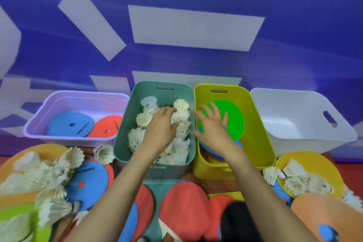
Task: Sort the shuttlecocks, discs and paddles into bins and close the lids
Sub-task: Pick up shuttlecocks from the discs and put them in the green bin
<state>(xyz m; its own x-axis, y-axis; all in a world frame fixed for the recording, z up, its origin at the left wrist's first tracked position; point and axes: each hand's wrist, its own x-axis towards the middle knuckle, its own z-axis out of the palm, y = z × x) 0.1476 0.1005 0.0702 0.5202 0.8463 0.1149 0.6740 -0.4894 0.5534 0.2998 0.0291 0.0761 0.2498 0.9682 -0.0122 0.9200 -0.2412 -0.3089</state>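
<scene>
Teal bin (125, 124) sits centre, packed with white shuttlecocks (137, 135). Left hand (163, 124) is inside it, palm down, fingers straight and lying on the shuttlecock pile; nothing gripped. Right hand (212, 125) is over the yellow bin (255, 124) just to the right, fingers spread apart above a green disc (233, 118), holding nothing; contact with the disc is unclear. Blue and red disc edges show under the green one.

Lavender bin (39, 122) at far left holds a blue disc (70, 124) and a red disc (107, 125), flat on its floor. White bin (294, 108) is at far right.

All four bins are open-topped. One stray shuttlecock (103, 153) lies just beside the teal bin's near-left corner. Loose shuttlecocks (49, 173) are heaped front left over orange, blue and green discs, blurred. More shuttlecocks (300, 180) lie front right on a yellow disc (314, 163). Red paddles (182, 206) lie in the near centre between the forearms, overlapping a flat teal piece (159, 184).
</scene>
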